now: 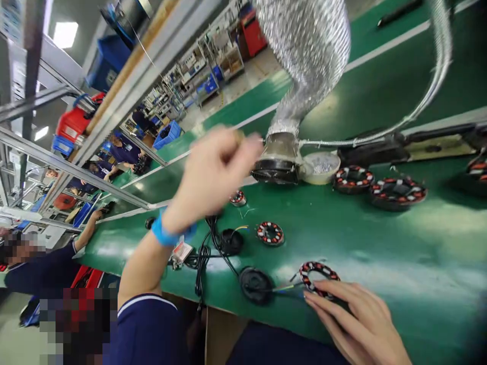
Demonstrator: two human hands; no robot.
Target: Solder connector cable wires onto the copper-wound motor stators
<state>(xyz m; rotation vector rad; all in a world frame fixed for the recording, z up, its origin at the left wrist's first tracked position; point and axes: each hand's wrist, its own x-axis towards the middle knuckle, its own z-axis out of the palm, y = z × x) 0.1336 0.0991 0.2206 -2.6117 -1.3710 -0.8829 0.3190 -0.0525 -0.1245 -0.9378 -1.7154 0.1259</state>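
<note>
My left hand [213,172], blurred and wearing a blue wristband [167,230], is raised above the bench near the fume duct's black mouth [276,171]. Its fingers are curled in; what they hold, if anything, I cannot make out. At the lower right, my right hand [361,317] grips the near edge of a motor stator [306,271] with red and white coil segments. Thin coloured wires run from this stator to a round black cover [255,285] with a black cable. Another stator [270,233] lies farther back, beside a smaller black cover [231,242].
A silver foil duct [304,50] comes down at the back, beside a small round dish [321,166]. More stators [397,191] line the back right. Coiled black cables [203,263] lie left of centre. A metal frame [125,66] crosses the left; co-workers sit along the bench.
</note>
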